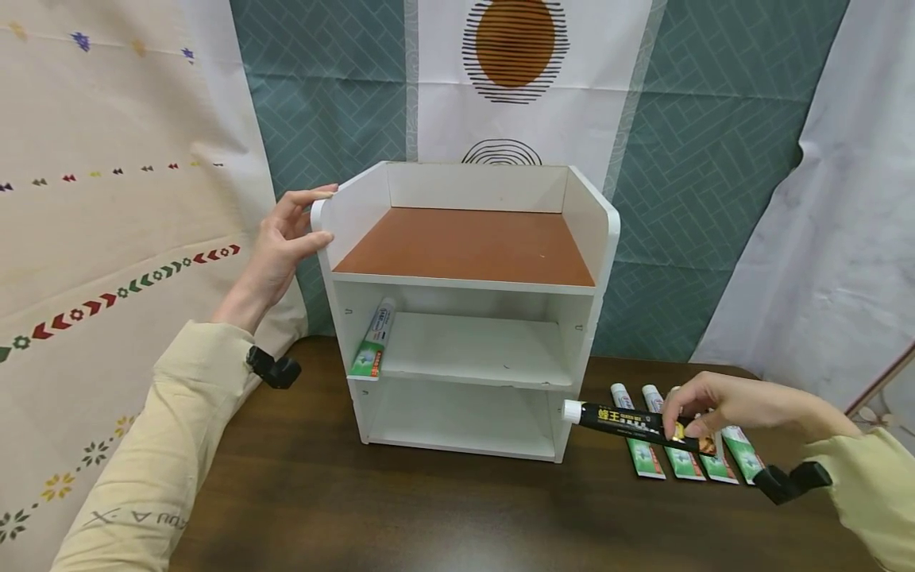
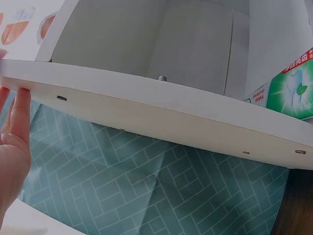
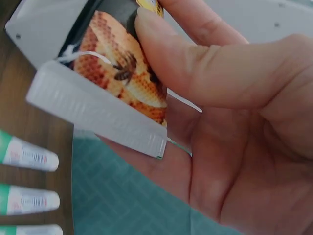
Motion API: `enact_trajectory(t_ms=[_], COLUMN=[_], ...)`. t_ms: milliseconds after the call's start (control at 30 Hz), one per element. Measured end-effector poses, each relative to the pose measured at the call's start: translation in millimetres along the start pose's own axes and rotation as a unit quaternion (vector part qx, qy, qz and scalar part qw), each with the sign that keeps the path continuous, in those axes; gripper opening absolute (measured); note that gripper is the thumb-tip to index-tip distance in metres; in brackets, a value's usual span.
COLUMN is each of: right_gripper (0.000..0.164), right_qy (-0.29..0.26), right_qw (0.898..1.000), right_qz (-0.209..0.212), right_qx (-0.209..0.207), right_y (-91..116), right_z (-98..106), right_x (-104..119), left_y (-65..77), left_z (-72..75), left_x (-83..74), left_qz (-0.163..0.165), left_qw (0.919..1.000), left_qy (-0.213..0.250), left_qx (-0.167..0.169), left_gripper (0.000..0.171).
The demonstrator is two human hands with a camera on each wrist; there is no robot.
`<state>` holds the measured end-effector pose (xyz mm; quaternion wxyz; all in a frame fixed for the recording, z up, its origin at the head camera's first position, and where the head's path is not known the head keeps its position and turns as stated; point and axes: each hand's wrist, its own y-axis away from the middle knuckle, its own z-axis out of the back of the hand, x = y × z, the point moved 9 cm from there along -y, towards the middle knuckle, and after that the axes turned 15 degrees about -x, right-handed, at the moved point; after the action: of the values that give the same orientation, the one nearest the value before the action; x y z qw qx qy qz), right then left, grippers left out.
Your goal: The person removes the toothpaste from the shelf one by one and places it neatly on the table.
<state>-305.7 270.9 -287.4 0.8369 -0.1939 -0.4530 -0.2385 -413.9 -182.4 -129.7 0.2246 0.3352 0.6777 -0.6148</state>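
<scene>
By the shelf's right edge, the right hand is pinching the black tube by its tail, likely leaving its cap clear; the left hand, fingers spread, is touching the upper left edge, perhaps steadying.

The black tube at right of centre looked like smooth plastic laminate with a soft sheen, its white cap matt plastic, its crimped end finely ridged and translucent. The green-and-white tubes at lower right appeared smooth, faintly glossy plastic. Mid-frame, the shelf unit seemed smooth painted board, its brown panel matt. The table below showed dark, polished wood with a blurred shine. Creased matt cloth filled the top; the pale sleeves were soft, wrinkled fabric.
</scene>
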Motion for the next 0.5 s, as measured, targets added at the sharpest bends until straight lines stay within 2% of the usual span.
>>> enact_trajectory(t_ms=[300, 500], right_gripper=[0.032, 0.033], right_qy=[-0.018, -0.032], right_qw=[1.000, 0.999], right_qz=[0.009, -0.006], right_qx=[-0.007, -0.038], right_y=[28, 45], right_z=[11, 23], right_x=[-9, -20], left_y=[0.1, 0.3], left_z=[0.6, 0.1], left_x=[-0.5, 0.1], left_qz=[-0.001, 0.000], left_qw=[1.0000, 1.0000], left_qy=[0.003, 0.002], left_qx=[-0.001, -0.001], left_gripper=[0.043, 0.043])
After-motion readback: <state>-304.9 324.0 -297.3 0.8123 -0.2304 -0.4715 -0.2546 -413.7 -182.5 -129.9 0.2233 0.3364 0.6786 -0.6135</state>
